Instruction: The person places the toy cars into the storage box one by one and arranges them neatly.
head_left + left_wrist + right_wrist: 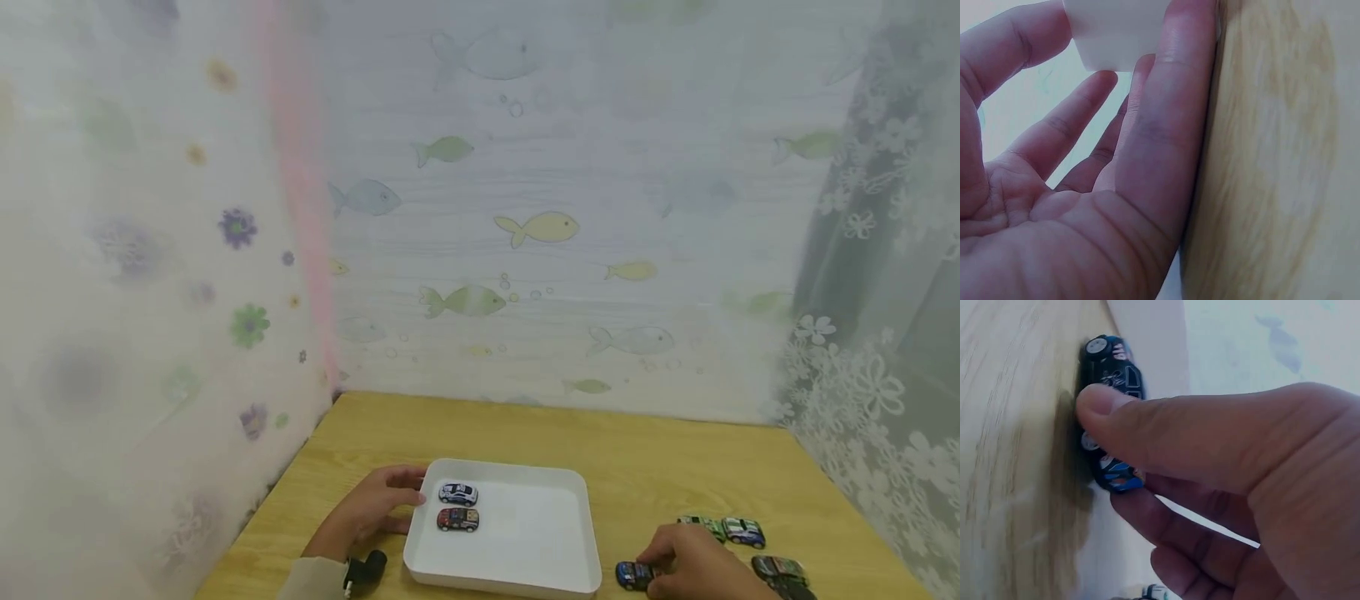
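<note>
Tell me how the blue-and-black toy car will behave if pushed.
The blue-and-black toy car would probably roll easily on its wheels. It sits low, so tipping seems unlikely. Small in the right hand, it is probably light.

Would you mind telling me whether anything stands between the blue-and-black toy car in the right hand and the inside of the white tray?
The right wall of the white tray does; otherwise, only tabletop separates it from the blue-and-black toy car in the right hand.

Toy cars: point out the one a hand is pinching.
The blue-and-black car, just right of the white tray, pinched by the right hand; two others lie inside the tray, the rest farther right.
</note>
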`<state>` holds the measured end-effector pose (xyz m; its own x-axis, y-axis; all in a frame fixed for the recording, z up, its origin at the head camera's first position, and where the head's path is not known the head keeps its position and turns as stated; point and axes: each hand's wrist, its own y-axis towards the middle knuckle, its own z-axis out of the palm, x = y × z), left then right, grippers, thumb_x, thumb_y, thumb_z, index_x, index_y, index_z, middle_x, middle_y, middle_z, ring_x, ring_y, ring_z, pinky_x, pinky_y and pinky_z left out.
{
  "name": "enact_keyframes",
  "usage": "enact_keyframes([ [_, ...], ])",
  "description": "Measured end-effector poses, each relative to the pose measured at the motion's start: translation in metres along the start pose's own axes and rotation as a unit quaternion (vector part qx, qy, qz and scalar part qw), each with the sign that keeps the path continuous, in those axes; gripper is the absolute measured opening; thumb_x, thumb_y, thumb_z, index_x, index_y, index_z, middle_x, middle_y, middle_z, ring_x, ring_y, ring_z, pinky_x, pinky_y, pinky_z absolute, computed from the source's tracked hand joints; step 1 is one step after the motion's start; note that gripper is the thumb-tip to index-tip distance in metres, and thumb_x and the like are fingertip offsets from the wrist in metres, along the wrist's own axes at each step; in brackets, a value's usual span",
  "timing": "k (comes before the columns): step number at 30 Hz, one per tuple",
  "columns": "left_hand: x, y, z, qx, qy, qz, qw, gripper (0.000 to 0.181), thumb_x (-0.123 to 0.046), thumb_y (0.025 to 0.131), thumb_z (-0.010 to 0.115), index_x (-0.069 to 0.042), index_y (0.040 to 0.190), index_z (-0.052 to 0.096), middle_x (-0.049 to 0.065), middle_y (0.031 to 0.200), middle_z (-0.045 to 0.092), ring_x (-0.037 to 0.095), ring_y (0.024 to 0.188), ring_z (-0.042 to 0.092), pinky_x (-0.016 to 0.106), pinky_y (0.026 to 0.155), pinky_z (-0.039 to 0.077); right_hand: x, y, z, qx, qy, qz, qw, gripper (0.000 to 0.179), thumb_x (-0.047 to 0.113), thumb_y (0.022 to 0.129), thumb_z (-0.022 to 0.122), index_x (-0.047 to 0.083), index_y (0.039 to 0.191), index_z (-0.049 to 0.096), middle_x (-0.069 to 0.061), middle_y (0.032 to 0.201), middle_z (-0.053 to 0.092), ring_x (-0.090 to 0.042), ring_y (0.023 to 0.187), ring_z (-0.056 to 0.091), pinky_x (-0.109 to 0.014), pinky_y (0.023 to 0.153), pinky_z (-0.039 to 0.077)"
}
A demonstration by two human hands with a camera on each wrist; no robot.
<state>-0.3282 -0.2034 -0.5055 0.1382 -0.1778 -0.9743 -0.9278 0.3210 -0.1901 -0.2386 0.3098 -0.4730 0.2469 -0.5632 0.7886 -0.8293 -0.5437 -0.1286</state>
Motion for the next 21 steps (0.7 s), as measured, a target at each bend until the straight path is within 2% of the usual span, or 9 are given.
enact_keyframes([
  [5,0.001,-0.002,0.001,-0.006,-0.001,-0.007,1.0000,0.061,-0.016,0.093,0.076,-0.002,0.148,0.053,0.019,0.146,0.057,0.026,0.113,0.067,0.049,0.084,0.064,0.011,-0.001,-0.004,-0.003,-0.008,0.026,0.9996,0.024,0.015,0.085,0.083,0.013,0.109,0.080,-0.004,0.104,0.071,-0.013,0.088,0.067,-0.029,0.068,0.058],
  [12,-0.003,-0.004,0.003,-0.005,-0.005,-0.011,0.9999,0.061,-0.015,0.092,0.077,-0.003,0.147,0.054,0.018,0.144,0.059,0.024,0.113,0.067,0.049,0.084,0.064,0.027,0.004,-0.009,-0.044,-0.071,-0.018,0.9964,0.026,0.031,0.084,0.086,0.019,0.107,0.081,0.007,0.099,0.072,-0.002,0.085,0.066,-0.024,0.067,0.057],
  [17,-0.002,-0.004,0.002,-0.008,0.000,-0.009,0.9999,0.061,-0.016,0.092,0.077,-0.003,0.147,0.055,0.017,0.143,0.059,0.024,0.111,0.067,0.048,0.083,0.064,0.042,0.012,-0.007,-0.066,-0.097,-0.033,0.9925,0.024,0.033,0.084,0.086,0.023,0.105,0.081,0.011,0.097,0.072,-0.001,0.082,0.067,-0.023,0.069,0.057],
  [21,-0.001,-0.004,0.002,-0.009,0.000,-0.009,0.9999,0.061,-0.016,0.092,0.077,-0.003,0.147,0.055,0.017,0.143,0.060,0.024,0.111,0.067,0.048,0.083,0.064,0.054,0.020,-0.003,-0.069,-0.101,-0.043,0.9915,0.024,0.032,0.083,0.087,0.023,0.104,0.081,0.012,0.095,0.074,-0.001,0.080,0.067,-0.023,0.068,0.056],
])
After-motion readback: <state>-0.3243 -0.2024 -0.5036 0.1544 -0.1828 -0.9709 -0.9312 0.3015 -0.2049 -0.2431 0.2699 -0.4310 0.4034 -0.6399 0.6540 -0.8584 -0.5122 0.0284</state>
